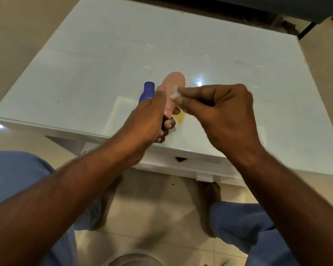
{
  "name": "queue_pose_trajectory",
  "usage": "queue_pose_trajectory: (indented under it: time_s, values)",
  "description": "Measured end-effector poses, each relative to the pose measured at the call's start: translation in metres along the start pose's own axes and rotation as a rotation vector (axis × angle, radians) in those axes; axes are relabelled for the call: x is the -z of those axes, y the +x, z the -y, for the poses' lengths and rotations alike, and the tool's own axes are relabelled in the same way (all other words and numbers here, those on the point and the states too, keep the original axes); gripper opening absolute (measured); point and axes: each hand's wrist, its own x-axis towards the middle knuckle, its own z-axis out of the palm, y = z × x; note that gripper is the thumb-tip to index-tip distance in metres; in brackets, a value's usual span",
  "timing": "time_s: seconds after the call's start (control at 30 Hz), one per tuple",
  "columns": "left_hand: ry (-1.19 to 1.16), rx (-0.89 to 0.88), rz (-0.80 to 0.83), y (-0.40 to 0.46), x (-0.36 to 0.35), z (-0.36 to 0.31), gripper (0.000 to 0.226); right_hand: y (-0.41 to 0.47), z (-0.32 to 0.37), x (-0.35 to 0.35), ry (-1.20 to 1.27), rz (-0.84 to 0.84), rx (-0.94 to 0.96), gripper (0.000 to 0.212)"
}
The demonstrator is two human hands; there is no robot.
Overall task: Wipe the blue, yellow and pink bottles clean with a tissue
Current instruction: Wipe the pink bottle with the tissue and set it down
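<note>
A glossy white table fills the upper two thirds of the frame, standing on a floor of pale beige tiles; ceiling lights reflect as bright spots on its top. Three bottles are in view, one of each colour. The pink bottle, at centre frame, is held above the table with its broad rounded base pointing up and away and its neck down in the left hand, whose fingers and thumb curl round the lower part of the bottle. The right hand, entering from the lower right, pinches one small wad of white tissue between thumb and fingertips and presses it against the side of the pink bottle. The blue bottle stands just left of the pink one, partly hidden behind the left hand; pale markings on its body are too small to read. The yellow bottle shows only as a small patch below the pink bottle, between the two hands; whether it stands or lies cannot be told. No label or writing is legible on any bottle. Both forearms are bare and extend from the lower corners. Blue trousers cover two knees at lower left and lower right, and two bare feet rest on the tiles beneath the table edge. The rim of a round grey container appears at the bottom centre.
</note>
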Motion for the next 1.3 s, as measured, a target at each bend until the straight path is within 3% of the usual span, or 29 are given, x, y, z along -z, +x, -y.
queue_pose_trajectory:
  time_s: [0.2, 0.43, 0.7, 0.93, 1.13, 1.3]
  values:
    - [0.206, -0.069, -0.165, 0.004, 0.003, 0.000, 0.054, -0.006, 0.005, -0.005, -0.089, 0.115, 0.032, 0.018]
    - [0.207, -0.107, -0.076, 0.004, 0.001, -0.001, 0.049, 0.012, -0.004, 0.017, -0.199, -0.104, 0.019, 0.023]
    - [0.175, -0.105, -0.185, 0.004, 0.002, 0.002, 0.047, -0.004, 0.003, -0.011, -0.196, 0.109, 0.220, 0.014]
    - [0.212, -0.104, -0.120, 0.005, -0.001, 0.003, 0.055, 0.017, -0.011, 0.018, -0.227, -0.056, 0.065, 0.010]
    - [0.256, -0.191, -0.192, 0.003, 0.001, 0.004, 0.047, -0.008, 0.003, -0.009, -0.213, 0.188, 0.264, 0.007]
    - [0.289, -0.148, -0.197, 0.003, -0.001, 0.003, 0.049, 0.013, -0.004, 0.012, -0.349, -0.020, 0.165, 0.016]
